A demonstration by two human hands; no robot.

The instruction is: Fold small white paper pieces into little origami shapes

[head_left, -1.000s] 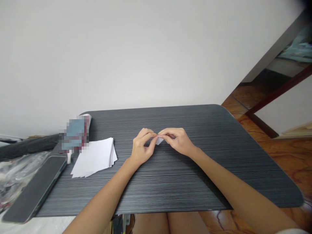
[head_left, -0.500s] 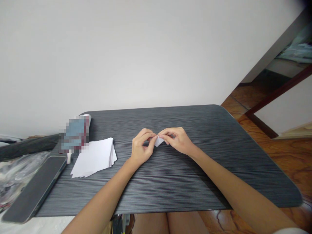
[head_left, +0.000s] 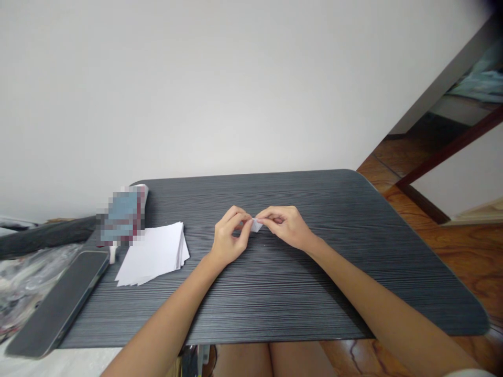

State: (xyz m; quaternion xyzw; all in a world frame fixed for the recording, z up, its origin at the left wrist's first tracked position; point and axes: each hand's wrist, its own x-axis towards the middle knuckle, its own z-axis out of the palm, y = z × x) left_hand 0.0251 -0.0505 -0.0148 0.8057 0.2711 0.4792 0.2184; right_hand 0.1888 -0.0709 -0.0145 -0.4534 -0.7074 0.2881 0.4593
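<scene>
A small folded piece of white paper (head_left: pixel 257 225) is pinched between both hands just above the middle of the dark striped table (head_left: pixel 314 283). My left hand (head_left: pixel 228 238) grips its left side with curled fingers. My right hand (head_left: pixel 285 226) pinches its right side, fingertips pressed together. Most of the paper is hidden by the fingers.
A stack of white paper sheets (head_left: pixel 154 253) lies on the table's left part. Behind it stands a pixelated blue and red object (head_left: pixel 121 215). A dark phone (head_left: pixel 58 303) lies at the left edge. A white wall rises behind; wooden floor (head_left: pixel 463 251) is at right.
The hands have stayed in place; only the fingers have shifted slightly on the small folded paper.
</scene>
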